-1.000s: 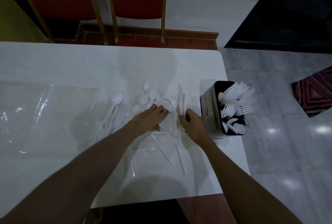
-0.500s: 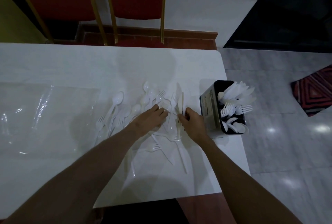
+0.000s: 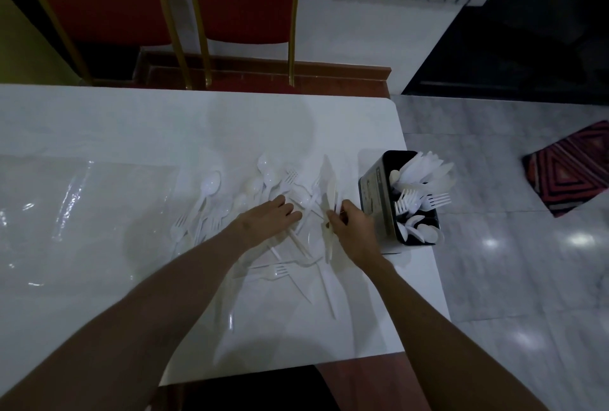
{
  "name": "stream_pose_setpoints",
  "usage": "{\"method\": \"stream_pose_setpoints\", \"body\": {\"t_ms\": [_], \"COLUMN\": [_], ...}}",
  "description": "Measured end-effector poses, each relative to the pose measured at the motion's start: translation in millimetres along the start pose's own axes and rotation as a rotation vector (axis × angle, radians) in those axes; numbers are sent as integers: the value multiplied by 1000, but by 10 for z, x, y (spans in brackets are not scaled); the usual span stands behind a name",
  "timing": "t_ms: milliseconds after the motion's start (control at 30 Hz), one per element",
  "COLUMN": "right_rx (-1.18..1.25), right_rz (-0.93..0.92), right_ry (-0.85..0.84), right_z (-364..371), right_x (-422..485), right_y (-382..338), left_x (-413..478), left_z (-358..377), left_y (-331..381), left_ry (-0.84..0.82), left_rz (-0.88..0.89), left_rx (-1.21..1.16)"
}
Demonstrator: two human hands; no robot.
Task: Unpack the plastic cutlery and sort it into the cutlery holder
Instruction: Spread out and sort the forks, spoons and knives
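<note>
You are partway through: the cutlery holder (image 3: 375, 199) already has knives in its far compartment, forks in the middle one and spoons in the near one, while a loose pile of cutlery (image 3: 263, 186) (spoons, forks and knives mixed) lies spread across the table (image 3: 164, 120) in front of you. By the look of it, more pieces are on the table than in the holder, so most of the sorting is left. The clear wrapper (image 3: 75, 212) lies flat and emptied off to the left, so unpacking looks done. Your left hand (image 3: 268, 216) rests flat on the pile with its fingers straight, holding nothing; your right hand (image 3: 351, 222), just beside it, has its fingers curled round a knife (image 3: 330, 189), possibly more than one. The holder stands hard by the table's right edge, just beside your right hand, so a sideways knock could push it off. You have open tabletop behind the pile and toward you; a few pieces lie near the front edge.
</note>
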State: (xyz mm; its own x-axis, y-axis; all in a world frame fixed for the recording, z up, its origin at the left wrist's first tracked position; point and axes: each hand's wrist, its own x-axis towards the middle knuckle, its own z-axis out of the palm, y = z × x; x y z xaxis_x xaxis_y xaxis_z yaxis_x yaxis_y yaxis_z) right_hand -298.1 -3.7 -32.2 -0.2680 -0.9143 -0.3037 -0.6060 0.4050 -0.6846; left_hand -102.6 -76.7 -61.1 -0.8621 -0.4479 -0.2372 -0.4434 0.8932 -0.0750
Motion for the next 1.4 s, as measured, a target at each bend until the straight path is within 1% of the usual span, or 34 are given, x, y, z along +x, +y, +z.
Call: {"method": "stream_pose_setpoints", "body": {"t_ms": [33,67,133,200,233,300,433,467,500,567,633,700,800,867,933,967,1033,1133,1200,1233,1300,1333,1400], "right_rx": [-5,-15,-35,-36,-37,-56,-143,-172,-194,-184,-144,-123,-131,-187,-257,-281,-314,-357,-368,-370,-380,-381,-371], "right_rz": [-2,-6,-13,-5,3,16,34,49,66,111,154,173,197,190,182,179,170,156,142,139,141,147,155], "right_ry": [-3,-5,-20,-48,-63,-91,-176,-210,-251,-350,-417,-428,-470,-511,-507,-487,-453,-425,-396,-383,-379,-388,-392], "right_z": [-11,-21,-34,-35,-34,-24,-53,-68,-90,-119,-119,-99,-59,-2,73,103,134,99,61,46,34,29,18], "right_x": [-6,-15,-44,-76,-95,-128,-181,-191,-208,-247,-292,-329,-386,-431,-473,-490,-496,-483,-463,-457,-442,-437,-432], "right_y": [3,-2,4,45,66,127,181,197,200,220,250,271,256,257,282,294,299,236,187,168,149,149,174], "left_x": [8,14,31,3,-21,-53,-49,-52,-60,-72,-83,-86,-83,-97,-128,-156,-231,-363,-422,-436,-448,-442,-418], "left_z": [1,-13,101,118,111,64,32,23,3,7,9,-34,-126,-202,-282,-299,-323,-307,-230,-193,-149,-133,-55], "left_y": [9,8,-23,-55,-56,-7,21,20,2,-38,-59,-57,-35,-13,7,23,66,105,83,92,135,164,207], "left_ry": [-15,6,-38,-55,-62,-119,-109,-55,35,150,256,363,479,527,559,568,564,498,414,343,133,53,-30], "left_rz": [20,43,69,53,50,15,1,7,5,4,-5,-46,-257,-414,-514,-528,-487,-260,-107,-61,-41,-26,4], "left_rx": [1,49,67,57,43,-62,-150,-148,-153,-187,-311,-416,-608,-762,-864,-871,-806,-611,-386,-242,3,69,146]}}
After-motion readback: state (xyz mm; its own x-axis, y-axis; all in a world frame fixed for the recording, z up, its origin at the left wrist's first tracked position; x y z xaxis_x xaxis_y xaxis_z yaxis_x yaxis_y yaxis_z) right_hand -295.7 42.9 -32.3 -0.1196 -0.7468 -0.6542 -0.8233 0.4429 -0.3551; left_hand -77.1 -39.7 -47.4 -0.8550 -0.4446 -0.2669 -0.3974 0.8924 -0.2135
